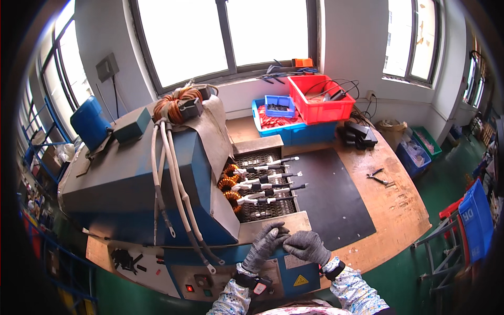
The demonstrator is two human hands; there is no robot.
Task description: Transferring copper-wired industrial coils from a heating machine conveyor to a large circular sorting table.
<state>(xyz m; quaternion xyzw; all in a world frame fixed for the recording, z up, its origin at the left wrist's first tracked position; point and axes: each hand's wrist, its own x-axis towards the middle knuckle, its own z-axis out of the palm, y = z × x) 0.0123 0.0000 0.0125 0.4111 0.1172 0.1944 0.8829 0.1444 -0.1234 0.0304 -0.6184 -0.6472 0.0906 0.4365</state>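
My left hand [262, 248] and my right hand [307, 247], both in grey gloves, meet just in front of the blue machine's metal mesh belt [265, 213]. Their fingers are bent and pinched together near each other; anything between them is too small to make out. Beyond them, several copper-wound ring coils [228, 184] lie at the machine's opening. Their leads, in white and black sleeves [265, 185], stretch rightward across the mesh, ending in metal tips past its edge.
A blue machine [147, 194] fills the left side, with a large coil [176, 106] and hanging cables [181, 207] on top. A black mat [336, 202] covers part of the wooden table, where pliers [377, 177] lie. Red [321, 107] and blue [310, 133] bins stand behind.
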